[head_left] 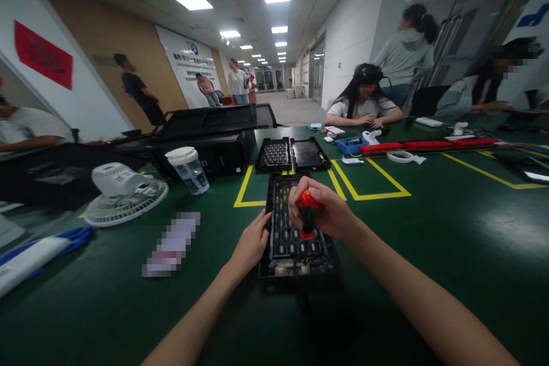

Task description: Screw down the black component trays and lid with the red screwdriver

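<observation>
A black plastic case [281,249] lies on the green table in front of me. Rows of dark oval recesses fill it, and a small gold-coloured part sits at its near end. My right hand [319,206] is closed around the red-and-black handle of a screwdriver [307,211], held upright over the case. The screwdriver's tip cannot be made out against the dark case. Against the case's left edge rests my left hand [253,240], fingers stretched out and touching the rim.
Beyond the case lies another opened black case [311,154]. To the left are a lidded plastic cup [189,170], a white fan [124,191] and a blurred pale flat item [174,243]. A blue tray [349,146] stands back right, near a seated person [364,103].
</observation>
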### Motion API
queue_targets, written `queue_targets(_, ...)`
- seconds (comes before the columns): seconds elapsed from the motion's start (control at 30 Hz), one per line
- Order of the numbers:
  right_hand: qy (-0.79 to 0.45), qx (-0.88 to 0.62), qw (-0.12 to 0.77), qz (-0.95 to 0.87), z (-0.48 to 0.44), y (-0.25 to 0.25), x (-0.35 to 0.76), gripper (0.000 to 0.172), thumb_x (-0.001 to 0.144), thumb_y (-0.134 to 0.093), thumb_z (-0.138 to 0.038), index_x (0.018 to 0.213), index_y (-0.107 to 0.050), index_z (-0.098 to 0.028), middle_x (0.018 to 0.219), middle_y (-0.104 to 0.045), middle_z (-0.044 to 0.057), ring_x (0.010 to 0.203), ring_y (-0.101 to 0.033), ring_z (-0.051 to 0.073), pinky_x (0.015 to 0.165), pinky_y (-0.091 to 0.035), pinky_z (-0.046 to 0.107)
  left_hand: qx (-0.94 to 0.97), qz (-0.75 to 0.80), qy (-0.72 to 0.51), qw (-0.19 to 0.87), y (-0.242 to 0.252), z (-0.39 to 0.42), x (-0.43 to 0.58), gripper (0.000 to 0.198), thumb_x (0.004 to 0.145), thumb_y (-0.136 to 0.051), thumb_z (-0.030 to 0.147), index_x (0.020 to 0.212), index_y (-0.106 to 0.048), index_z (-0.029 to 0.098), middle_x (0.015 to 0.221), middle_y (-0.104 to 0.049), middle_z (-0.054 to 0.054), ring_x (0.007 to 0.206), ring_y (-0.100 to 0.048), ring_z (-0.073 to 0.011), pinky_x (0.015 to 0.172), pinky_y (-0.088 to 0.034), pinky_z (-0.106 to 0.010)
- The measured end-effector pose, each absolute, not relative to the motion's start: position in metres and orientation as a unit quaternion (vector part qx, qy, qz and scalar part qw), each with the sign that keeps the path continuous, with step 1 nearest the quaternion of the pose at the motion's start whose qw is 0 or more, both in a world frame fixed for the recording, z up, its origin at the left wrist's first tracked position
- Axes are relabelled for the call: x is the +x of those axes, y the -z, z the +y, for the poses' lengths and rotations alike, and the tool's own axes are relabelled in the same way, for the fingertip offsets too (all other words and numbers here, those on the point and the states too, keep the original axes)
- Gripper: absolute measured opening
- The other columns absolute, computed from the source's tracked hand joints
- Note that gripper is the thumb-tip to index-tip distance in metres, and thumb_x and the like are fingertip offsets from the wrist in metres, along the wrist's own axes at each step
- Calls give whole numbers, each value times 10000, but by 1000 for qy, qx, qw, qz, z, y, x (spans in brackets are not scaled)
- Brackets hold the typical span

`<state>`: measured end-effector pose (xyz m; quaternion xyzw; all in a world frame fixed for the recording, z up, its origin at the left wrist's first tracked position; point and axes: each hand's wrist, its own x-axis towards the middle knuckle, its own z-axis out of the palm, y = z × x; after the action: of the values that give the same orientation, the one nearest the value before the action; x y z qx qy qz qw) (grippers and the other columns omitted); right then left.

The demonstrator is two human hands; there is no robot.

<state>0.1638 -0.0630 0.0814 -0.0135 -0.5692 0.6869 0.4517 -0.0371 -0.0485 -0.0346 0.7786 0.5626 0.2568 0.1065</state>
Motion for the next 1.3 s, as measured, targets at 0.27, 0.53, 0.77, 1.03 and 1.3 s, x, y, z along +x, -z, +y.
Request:
queue_targets(0.27,-667,-33,475,-573,-61,-80,166,145,839,-431,-301,836,-491,-170,734,-553,19,556,-541,125,520,-405,266,776,567,-255,106,36,-48,-38,446,839,-317,175,1261,-459,147,1375,-395,-68,1257,-372,-163,1067,-274,-331)
queue_targets(0.53,-665,-34,481,-570,-64,-83,165,93,831,-463,-272,821,-472,-180,761,-552,15,582,-548,133,528,-419,281,777,565,-254,109,33,-49,-37,450,834,-312,164,1257,-462,125,1371,-399,-83,1269,-351,-156,1074,-258,-324)
queue_targets(0.77,-660,-33,489,-569,-67,-86,164,74,827,-479,-241,796,-450,-181,770,-539,7,596,-550,134,525,-435,288,778,563,-257,110,35,-49,-37,450,832,-316,160,1255,-465,126,1374,-395,-82,1264,-360,-158,1075,-258,-320)
queue_targets(1.03,-646,-33,495,-581,-69,-86,162,70,820,-491,-217,786,-444,-179,782,-528,4,612,-552,127,545,-452,291,776,564,-259,109,33,-49,-38,445,837,-320,165,1258,-463,136,1380,-387,-78,1265,-358,-164,1073,-263,-327)
queue_targets(1.3,-626,-51,512,-587,-72,-90,161,106,806,-522,-214,749,-437,-184,790,-530,-4,601,-540,107,557,-462,277,775,563,-266,111,33,-51,-39,441,837,-325,168,1255,-467,154,1376,-396,-56,1259,-368,-168,1073,-267,-337)
